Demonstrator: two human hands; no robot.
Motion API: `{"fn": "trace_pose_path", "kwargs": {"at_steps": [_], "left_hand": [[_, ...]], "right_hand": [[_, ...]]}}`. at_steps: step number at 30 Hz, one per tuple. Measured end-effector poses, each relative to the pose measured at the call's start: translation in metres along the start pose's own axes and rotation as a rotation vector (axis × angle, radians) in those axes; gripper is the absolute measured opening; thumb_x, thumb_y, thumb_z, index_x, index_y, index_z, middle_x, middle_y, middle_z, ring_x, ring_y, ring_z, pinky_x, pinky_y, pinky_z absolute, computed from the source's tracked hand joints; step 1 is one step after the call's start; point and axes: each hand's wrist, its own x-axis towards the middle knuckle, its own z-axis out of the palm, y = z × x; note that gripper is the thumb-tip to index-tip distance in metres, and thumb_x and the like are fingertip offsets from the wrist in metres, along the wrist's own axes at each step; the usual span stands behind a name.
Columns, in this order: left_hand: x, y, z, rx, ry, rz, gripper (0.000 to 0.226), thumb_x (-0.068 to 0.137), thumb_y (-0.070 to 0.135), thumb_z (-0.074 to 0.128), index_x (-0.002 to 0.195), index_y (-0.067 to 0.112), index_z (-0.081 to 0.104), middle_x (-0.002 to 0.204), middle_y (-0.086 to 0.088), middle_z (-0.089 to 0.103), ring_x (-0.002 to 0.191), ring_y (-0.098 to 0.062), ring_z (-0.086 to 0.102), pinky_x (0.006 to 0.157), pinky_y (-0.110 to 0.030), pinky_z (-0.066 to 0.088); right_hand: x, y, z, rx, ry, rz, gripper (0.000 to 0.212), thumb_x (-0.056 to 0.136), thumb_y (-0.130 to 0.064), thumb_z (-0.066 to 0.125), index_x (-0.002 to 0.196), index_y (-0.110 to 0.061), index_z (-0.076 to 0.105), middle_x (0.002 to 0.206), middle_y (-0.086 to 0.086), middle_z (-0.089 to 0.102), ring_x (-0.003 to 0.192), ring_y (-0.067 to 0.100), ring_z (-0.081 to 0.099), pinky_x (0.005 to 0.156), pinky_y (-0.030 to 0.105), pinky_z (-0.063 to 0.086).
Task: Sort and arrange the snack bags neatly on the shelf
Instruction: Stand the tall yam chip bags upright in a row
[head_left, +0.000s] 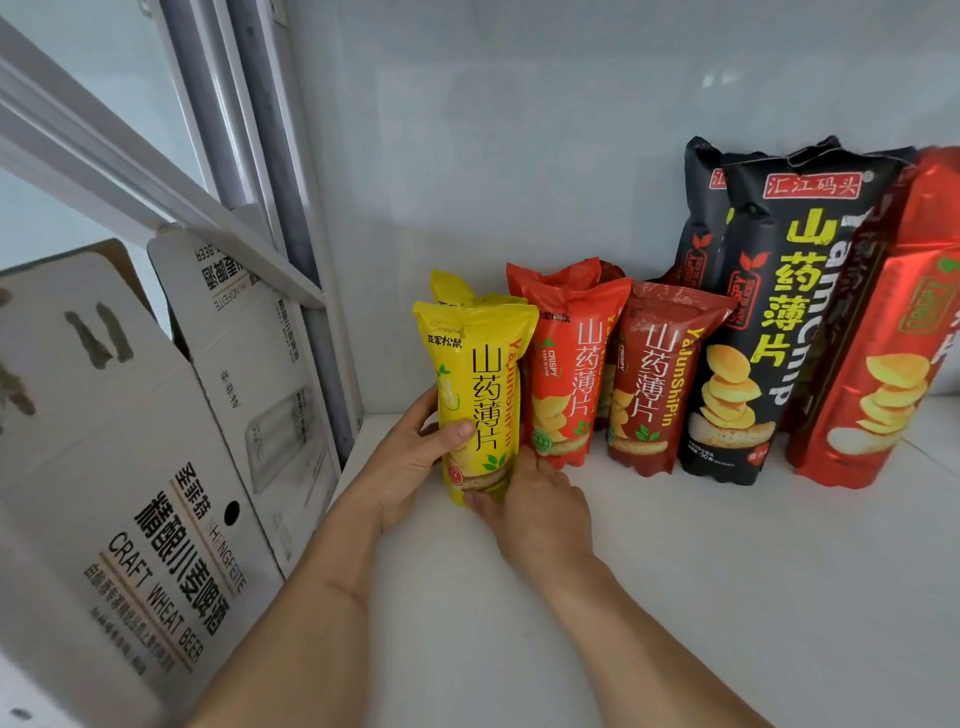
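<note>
You worked at a smooth white shelf board (675, 597) backed by a pale, slightly glossy wall (519, 156), with white metal uprights (291, 208) at the left edge. Your left hand (410, 462) gripped the front yellow foil snack bag (478, 395), thumb curled across its face and fingers wrapped behind, holding it upright at the left end of the row. Your right hand (540, 499) was curled round the bag's lower right corner, its thumb under the base. A second yellow bag (452, 288) stood just behind, mostly hidden. To the right stood an orange-red snack bag (566, 364) with another behind it, then a dark red snack bag (654, 384), then two tall black foil snack bags (769, 312), one behind the other, all upright and touching side by side. A large shiny red foil snack bag (883, 338) leaned at the far right, cut off by the frame. Left of the uprights sat an open white cardboard beer carton (156, 467) printed "CRAFT WHEAT BEER", flaps raised; its contents could not be seen, and the fingertips of your right hand were probably tucked behind the bag, though that was unclear.
</note>
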Motion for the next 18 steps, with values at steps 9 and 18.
{"fn": "trace_pose_path", "kwargs": {"at_steps": [9, 18], "left_hand": [[0.021, -0.013, 0.001, -0.024, 0.057, -0.018, 0.058, 0.079, 0.029, 0.072, 0.135, 0.020, 0.059, 0.126, -0.001, 0.072, 0.118, -0.020, 0.066, 0.090, -0.025, 0.057], [0.038, -0.017, 0.009, -0.036, 0.048, -0.018, 0.048, 0.081, 0.031, 0.067, 0.128, 0.022, 0.063, 0.121, 0.003, 0.074, 0.109, -0.014, 0.071, 0.081, -0.022, 0.058]], "right_hand": [[0.016, -0.005, 0.011, 0.046, 0.106, 0.097, 0.055, 0.086, -0.061, 0.059, 0.119, -0.020, 0.047, 0.121, 0.001, 0.062, 0.111, 0.024, 0.059, 0.085, 0.034, 0.044], [0.027, -0.006, 0.014, 0.090, 0.118, 0.193, 0.051, 0.086, -0.061, 0.060, 0.112, -0.020, 0.044, 0.111, 0.001, 0.068, 0.104, 0.024, 0.065, 0.074, 0.030, 0.042]]}}
